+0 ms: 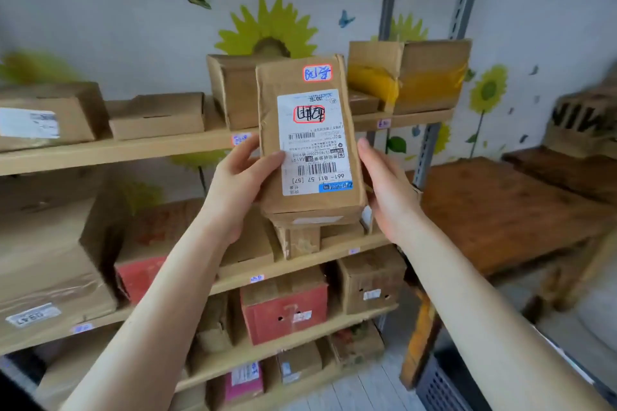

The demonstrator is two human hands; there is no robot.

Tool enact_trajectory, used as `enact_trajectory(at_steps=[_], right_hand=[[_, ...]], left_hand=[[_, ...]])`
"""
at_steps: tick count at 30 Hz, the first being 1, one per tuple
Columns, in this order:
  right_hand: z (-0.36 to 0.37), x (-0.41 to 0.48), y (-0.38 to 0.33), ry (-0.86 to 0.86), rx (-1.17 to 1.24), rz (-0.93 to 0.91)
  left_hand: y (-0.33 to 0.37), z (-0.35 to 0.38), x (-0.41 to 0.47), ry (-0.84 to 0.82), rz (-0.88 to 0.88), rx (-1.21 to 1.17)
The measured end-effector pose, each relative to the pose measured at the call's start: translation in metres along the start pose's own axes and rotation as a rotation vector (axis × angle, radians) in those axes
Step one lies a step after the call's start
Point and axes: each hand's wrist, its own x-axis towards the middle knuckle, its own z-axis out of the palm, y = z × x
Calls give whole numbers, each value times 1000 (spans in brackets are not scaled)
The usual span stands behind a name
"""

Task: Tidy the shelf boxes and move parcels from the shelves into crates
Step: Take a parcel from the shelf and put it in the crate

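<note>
Left thumb [272, 157] pressed flat on the front face, at the left edge of the shipping label [315, 157]. Other left fingers hidden behind, so a pinch across the thickness. Left hand [240, 173] holds low on the left side.

Right hand [387, 183] at the lower right edge, thumb straight up along it. Its fingers are out of sight behind; cannot tell whether they curl round.

Parcel [310, 133]: flat brown cardboard box, upright, label towards the camera and upside down. Clear of any board, in front of the right end of the shelf unit [133, 147], between its top and middle boards.

Handling, judged: light, fairly stiff, faces creased and slightly dented, so not crush-proof. Plain card gives good friction. Best taken by the two long edges, low, as here.

Dark slatted container [437, 387] at floor level lower right, possibly a crate.
</note>
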Motion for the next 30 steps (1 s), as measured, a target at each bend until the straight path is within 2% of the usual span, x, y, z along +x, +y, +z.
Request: enact_trajectory(at_steps=[6,10,19,30], right_hand=[[-79,-44,45,284,36,164],[-133,-90,75,536,36,254],[-296,-217,119,1022,107,423],[-506,-325,150,1277,73,635]], left_hand=[[-66,77,1,-269,-188,-11],[-115,141,-10,-457,-346,-10],[-214,340,-101,-857,-553,104],[-300,565,-220,-1040,-833,285]])
